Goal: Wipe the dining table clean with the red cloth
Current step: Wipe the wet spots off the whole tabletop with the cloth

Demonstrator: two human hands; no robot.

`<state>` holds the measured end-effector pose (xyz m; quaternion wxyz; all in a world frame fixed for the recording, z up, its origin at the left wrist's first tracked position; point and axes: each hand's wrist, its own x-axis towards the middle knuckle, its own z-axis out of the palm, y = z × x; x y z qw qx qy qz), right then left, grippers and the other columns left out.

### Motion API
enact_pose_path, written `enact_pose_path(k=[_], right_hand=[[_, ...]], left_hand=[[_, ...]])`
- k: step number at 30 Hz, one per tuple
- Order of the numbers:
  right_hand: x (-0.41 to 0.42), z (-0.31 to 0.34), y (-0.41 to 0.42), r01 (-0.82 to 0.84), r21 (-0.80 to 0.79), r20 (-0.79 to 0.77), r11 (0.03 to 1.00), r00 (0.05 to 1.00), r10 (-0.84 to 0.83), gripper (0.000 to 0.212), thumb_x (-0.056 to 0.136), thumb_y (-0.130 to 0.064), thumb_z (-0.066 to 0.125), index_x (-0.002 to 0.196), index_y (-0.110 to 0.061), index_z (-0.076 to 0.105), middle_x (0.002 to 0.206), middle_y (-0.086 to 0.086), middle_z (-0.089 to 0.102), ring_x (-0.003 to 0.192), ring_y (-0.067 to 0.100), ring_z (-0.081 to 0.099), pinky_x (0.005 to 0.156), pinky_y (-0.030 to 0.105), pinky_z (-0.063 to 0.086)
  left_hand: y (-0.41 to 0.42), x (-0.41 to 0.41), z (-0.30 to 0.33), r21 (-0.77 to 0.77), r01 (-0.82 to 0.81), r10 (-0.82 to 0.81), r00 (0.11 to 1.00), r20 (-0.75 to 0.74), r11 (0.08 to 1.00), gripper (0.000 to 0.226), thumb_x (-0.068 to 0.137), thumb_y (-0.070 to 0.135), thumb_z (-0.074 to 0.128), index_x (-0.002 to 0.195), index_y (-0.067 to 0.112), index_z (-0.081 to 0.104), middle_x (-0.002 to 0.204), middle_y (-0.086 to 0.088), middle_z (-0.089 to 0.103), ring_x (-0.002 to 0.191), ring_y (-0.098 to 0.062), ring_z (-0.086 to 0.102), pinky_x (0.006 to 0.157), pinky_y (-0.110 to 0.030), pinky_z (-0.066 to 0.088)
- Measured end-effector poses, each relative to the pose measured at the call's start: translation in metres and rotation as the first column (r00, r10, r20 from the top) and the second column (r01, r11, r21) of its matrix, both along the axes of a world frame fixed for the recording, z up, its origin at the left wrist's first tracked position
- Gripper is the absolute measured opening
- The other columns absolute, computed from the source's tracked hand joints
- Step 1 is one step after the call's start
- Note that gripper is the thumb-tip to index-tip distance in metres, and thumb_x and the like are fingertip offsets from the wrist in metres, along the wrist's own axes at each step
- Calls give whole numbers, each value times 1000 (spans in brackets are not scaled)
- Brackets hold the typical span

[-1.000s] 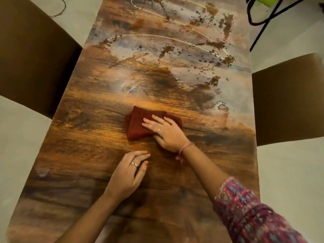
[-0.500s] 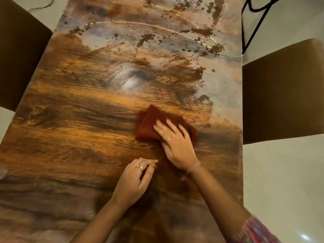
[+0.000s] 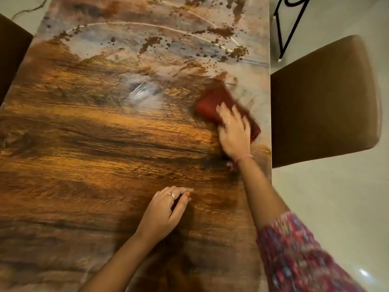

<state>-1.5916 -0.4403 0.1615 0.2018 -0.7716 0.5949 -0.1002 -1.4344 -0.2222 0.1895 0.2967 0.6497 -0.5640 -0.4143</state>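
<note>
Presently the right hand (image 3: 234, 132) lay flat on the red cloth (image 3: 212, 102), fingers spread and pressing it against the table (image 3: 88, 144); it did not grip the cloth but pinned it under the palm and fingers. The cloth sat on the table's right side, near the edge, just beside the brown chair (image 3: 324, 102). Its far corner touched the margin of the pale, stained zone. Both the cloth and the right hand appeared blurred, so the cloth's fold could not be read with certainty. A thin band (image 3: 245, 158) circled the right wrist, and a patterned sleeve (image 3: 299, 256) covered the upper forearm.

The left hand (image 3: 166, 209) rested on the table nearer the person, well apart from the cloth, holding nothing. Its fingers were loosely curled with the tips on the wood. A ring (image 3: 171, 194) showed on one finger.

Brown specks and smears (image 3: 151, 42) lay scattered across the far part of the table, beyond the cloth. A second chair (image 3: 10, 53) stood at the left edge. A black frame (image 3: 288, 30) stood on the floor past the right chair.
</note>
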Motion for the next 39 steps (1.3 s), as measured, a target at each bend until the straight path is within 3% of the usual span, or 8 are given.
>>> enact_pose_path(k=[3, 6, 12, 17, 22, 28, 33, 39], right_hand=[[-35, 1, 103, -108, 39, -11, 993, 994, 108, 58, 91, -28, 39, 146, -42, 26, 153, -25, 20, 145, 2, 9, 115, 26, 1], [-65, 1, 121, -154, 96, -5, 983, 988, 155, 57, 92, -29, 37, 144, -49, 23, 151, -32, 13, 144, -4, 3, 114, 19, -6], [-75, -2, -34, 119, 15, 4, 993, 993, -119, 56, 91, -15, 44, 143, -34, 38, 153, -13, 31, 145, 15, 17, 117, 39, 11], [-71, -5, -115, 196, 115, 61, 974, 977, -204, 54, 96, -9, 38, 149, -21, 31, 158, -3, 21, 147, 25, 6, 119, 34, 6], [-91, -5, 12, 167, 27, 70, 986, 983, -169, 54, 93, -17, 44, 146, -22, 36, 154, -5, 32, 146, 21, 16, 119, 40, 19], [-107, 4, 131, 185, 68, -31, 980, 983, -183, 52, 97, -50, 30, 146, -32, 36, 153, -13, 32, 145, 11, 17, 116, 38, 24], [-87, -4, 26, 108, -94, -119, 990, 986, -119, 43, 100, -26, 40, 142, -18, 44, 149, 2, 41, 142, 28, 28, 118, 40, 23], [-43, 0, -126, 243, -36, -161, 969, 956, -246, 48, 102, -33, 29, 149, -24, 28, 158, -4, 22, 147, 23, 13, 118, 47, 13]], left_hand=[[-8, -7, -1, 3, 25, -25, 1000, 11, 1000, 24, 96, 29, 47, 115, 28, 63, 101, 22, 63, 103, 5, 54, 92, -26, 42], [-14, -12, -1, 5, 42, -42, 999, 22, 999, 28, 94, 34, 44, 113, 27, 64, 100, 23, 63, 102, 5, 55, 91, -25, 41], [-20, -16, 0, -16, 87, -86, 995, 47, 996, 28, 94, 33, 45, 112, 25, 65, 98, 22, 63, 98, 4, 54, 87, -26, 42], [-18, -12, -4, -47, 77, -73, 994, 82, 996, 27, 93, 32, 47, 110, 24, 67, 98, 19, 63, 99, 2, 53, 86, -30, 46], [-30, -16, -9, -95, 93, -81, 988, 128, 991, 33, 94, 36, 43, 112, 22, 66, 109, 13, 62, 110, 0, 49, 95, -28, 43], [-52, -29, -23, -113, 197, -163, 952, 257, 974, 41, 93, 28, 50, 132, 15, 54, 138, 2, 51, 132, -11, 38, 111, -34, 28], [-58, -34, -30, -132, 173, -128, 947, 294, 976, 42, 95, 30, 45, 133, 14, 52, 135, 1, 55, 128, -10, 44, 109, -31, 33], [-57, -35, -33, -165, 149, -99, 955, 279, 975, 40, 95, 27, 42, 129, 10, 57, 132, -2, 58, 125, -14, 50, 106, -33, 39]])
